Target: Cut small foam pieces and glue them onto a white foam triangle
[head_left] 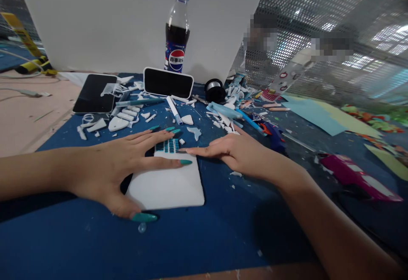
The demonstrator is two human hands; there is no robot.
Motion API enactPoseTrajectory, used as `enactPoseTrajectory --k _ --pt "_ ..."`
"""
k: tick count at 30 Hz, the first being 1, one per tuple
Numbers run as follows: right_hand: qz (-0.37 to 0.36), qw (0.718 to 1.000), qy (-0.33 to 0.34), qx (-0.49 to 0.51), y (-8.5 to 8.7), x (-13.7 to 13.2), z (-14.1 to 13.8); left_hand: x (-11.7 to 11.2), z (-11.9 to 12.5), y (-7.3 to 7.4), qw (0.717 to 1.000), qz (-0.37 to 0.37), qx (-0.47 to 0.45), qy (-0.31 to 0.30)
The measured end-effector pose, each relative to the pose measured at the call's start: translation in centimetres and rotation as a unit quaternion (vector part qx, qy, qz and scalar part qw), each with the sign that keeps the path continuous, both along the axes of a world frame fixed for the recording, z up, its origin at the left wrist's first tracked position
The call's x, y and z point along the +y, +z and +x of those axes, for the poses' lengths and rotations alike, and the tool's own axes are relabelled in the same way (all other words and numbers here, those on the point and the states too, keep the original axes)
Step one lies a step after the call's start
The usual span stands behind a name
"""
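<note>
A white foam-like sheet (168, 188) lies on the blue work surface, and its far end shows a dark blue patch (171, 145) crossed by white lines. My left hand (111, 165) presses flat over the sheet's left side, fingers spread, with long teal nails. From the right, my right hand (236, 149) is closed with its index finger stretched along a thin pointed metal tool (182, 150). The tool's tip meets the sheet at the lower right of the patch. Its handle is hidden in my hand.
White foam offcuts (129, 114) litter the far side. Beyond stand a propped phone (168, 83), a cola bottle (177, 38) and a wire spool (214, 90). A tablet (95, 94) lies left; a magenta tool (358, 176) and coloured sheets (318, 112) lie right.
</note>
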State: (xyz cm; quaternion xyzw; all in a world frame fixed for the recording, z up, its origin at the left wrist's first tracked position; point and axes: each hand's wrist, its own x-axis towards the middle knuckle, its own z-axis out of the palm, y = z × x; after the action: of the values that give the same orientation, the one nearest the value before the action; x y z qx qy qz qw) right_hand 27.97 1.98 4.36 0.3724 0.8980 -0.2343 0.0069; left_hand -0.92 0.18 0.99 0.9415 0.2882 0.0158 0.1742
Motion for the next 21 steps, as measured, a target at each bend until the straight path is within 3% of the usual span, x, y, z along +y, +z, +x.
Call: enactPoseTrajectory --k 4,9,14,18,21 --pt "-0.004 1.0 0.004 -0.004 0.06 0.02 -0.07 -0.3 0.18 0.09 1.0 0.006 0.027 -0.009" --pt "0.013 0.999 0.012 -0.027 0.08 -0.1 -0.34 -0.74 0.3 -0.12 0.999 0.031 -0.006 0.034" --pt "0.016 0.999 0.01 -0.027 -0.21 0.08 -0.26 -0.69 0.22 -0.28 1.0 0.016 0.003 0.0" --pt "0.009 1.0 -0.002 -0.016 -0.19 0.41 0.34 -0.68 0.18 -0.16 0.999 0.03 0.001 0.031" --pt "-0.003 1.0 -0.005 -0.019 -0.05 0.46 0.49 -0.3 0.06 0.04 1.0 0.017 0.021 -0.01"
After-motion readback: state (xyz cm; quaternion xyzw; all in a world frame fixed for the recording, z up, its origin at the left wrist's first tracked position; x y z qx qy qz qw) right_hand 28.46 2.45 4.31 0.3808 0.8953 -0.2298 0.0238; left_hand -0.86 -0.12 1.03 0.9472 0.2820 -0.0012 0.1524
